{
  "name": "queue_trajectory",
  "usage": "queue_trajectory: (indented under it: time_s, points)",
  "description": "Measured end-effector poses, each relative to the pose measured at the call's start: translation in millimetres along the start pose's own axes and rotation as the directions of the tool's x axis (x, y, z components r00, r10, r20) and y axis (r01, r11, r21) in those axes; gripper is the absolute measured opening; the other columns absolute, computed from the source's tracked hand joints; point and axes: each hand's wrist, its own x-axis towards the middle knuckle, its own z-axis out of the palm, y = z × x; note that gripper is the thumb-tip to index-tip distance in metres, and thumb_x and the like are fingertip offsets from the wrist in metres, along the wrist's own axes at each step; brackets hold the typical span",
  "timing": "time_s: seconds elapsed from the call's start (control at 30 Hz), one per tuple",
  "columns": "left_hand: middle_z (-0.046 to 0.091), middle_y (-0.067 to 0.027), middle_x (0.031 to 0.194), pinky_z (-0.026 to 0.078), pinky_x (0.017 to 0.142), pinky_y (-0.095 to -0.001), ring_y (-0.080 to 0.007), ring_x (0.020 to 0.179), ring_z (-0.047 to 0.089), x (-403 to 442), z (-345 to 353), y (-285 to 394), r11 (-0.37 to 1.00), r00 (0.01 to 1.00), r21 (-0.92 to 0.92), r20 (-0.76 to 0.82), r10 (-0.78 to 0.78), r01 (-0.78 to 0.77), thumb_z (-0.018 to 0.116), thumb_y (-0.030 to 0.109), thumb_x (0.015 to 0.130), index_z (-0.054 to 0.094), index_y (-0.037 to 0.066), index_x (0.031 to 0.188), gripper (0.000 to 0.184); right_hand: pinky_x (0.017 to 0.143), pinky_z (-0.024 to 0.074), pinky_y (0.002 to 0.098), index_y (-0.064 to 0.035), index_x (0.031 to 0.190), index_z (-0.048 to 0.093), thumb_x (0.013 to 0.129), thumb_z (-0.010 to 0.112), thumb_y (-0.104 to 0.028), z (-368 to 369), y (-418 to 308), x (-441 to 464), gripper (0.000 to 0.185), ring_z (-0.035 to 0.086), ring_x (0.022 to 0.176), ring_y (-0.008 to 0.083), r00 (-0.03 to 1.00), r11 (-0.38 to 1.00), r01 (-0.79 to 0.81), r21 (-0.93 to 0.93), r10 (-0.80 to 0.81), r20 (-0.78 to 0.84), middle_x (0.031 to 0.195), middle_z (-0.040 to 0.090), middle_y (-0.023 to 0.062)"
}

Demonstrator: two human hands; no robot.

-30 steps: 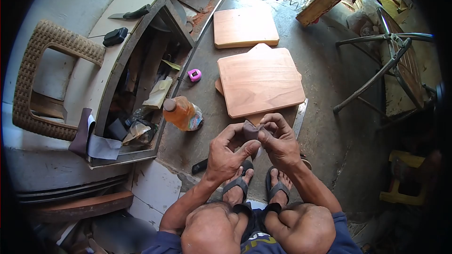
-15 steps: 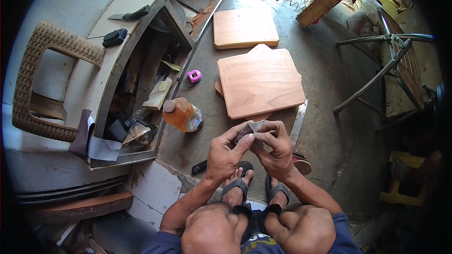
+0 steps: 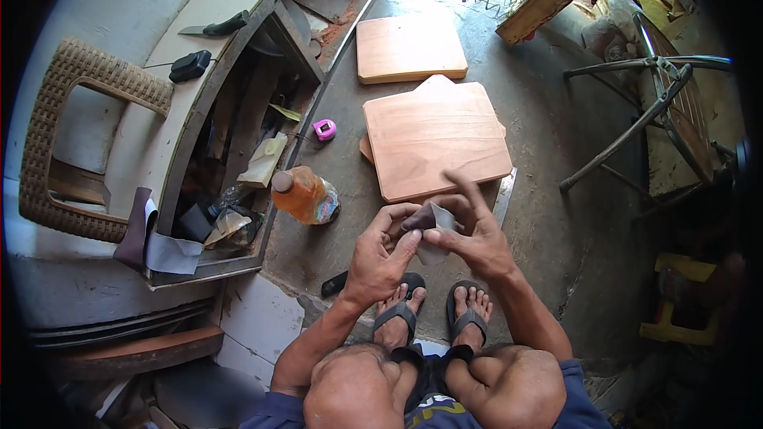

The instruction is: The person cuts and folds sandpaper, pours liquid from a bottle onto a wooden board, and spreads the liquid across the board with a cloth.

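Observation:
Between my hands is a small folded piece of sandpaper (image 3: 431, 221), dark purple-brown on one face and pale grey on the other. My left hand (image 3: 378, 258) pinches its left part between thumb and fingers. On the other side, my right hand (image 3: 477, 242) grips the pale part with its thumb and curled fingers, one finger stretched up and blurred. Just beyond my hands lies a stack of pale wooden boards (image 3: 437, 141) with cut corners, and past it another board stack (image 3: 411, 48).
An orange bottle (image 3: 305, 195) and a pink tape measure (image 3: 324, 129) stand left of the boards. A cluttered cabinet (image 3: 187, 119) holds a knife (image 3: 216, 25), a black case (image 3: 190, 66) and a larger sandpaper piece (image 3: 175, 253). A metal-framed chair (image 3: 668, 103) is at right.
The sandpaper has been turned and partly opened, so more of its pale face shows. My right hand's fingers have spread upward. The view has shifted slightly.

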Motion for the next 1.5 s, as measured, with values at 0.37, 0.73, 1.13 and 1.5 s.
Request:
queue_trajectory:
  time_s: [0.37, 0.73, 1.13, 1.5]
  points:
    - [0.074, -0.0119, 0.105, 0.060, 0.086, -0.0293, -0.0159, 0.096, 0.072, 10, -2, -9, 0.987, 0.985, 0.153, -0.168, -0.025, 0.051, 0.069, 0.002, 0.097, 0.063, -0.007, 0.121, 0.026, 0.068, 0.0550, 0.0330, -0.0089, 0.115, 0.078, 0.084, 0.076, 0.003, 2, 30, -1, 0.034, 0.065, 0.079, 0.0216, 0.721, 0.415, 0.539, -0.732, -0.677, 0.147, 0.090, 0.068, 0.0086]
    - [0.071, -0.0111, 0.103, 0.064, 0.074, -0.0315, -0.0169, 0.089, 0.073, 11, -13, -24, 0.871, 0.868, -0.362, -0.244, -0.432, 0.332, 0.069, 0.003, 0.096, 0.060, -0.003, 0.113, 0.020, 0.088, 0.0558, 0.0405, -0.0020, 0.130, 0.066, 0.083, 0.079, -0.007, 2, 35, 2, 0.049, 0.063, 0.105, 0.0336, 0.733, 0.201, 0.607, -0.768, -0.515, 0.445, 0.126, 0.063, 0.0152]
    - [0.071, -0.0177, 0.119, 0.052, 0.101, -0.0328, -0.0206, 0.116, 0.067, -3, -26, -4, 0.864, 0.901, -0.262, 0.059, -0.429, 0.429, 0.051, 0.025, 0.107, 0.056, -0.009, 0.137, 0.046, 0.086, 0.0561, 0.0417, 0.0020, 0.132, 0.062, 0.081, 0.076, 0.003, -6, 52, -11, 0.054, 0.064, 0.101, 0.0344, 0.725, 0.160, 0.595, -0.788, -0.530, 0.440, 0.122, 0.063, 0.0187]
    - [0.064, -0.0219, 0.130, 0.051, 0.094, -0.0271, -0.0173, 0.105, 0.067, -9, -37, -4, 0.987, 0.973, 0.107, -0.209, -0.095, 0.119, 0.056, 0.015, 0.104, 0.051, -0.008, 0.140, 0.043, 0.084, 0.0549, 0.0410, 0.0044, 0.129, 0.064, 0.079, 0.074, 0.007, -11, 45, -4, 0.051, 0.065, 0.097, 0.0342, 0.738, 0.190, 0.548, -0.815, -0.568, 0.364, 0.117, 0.067, 0.0185]
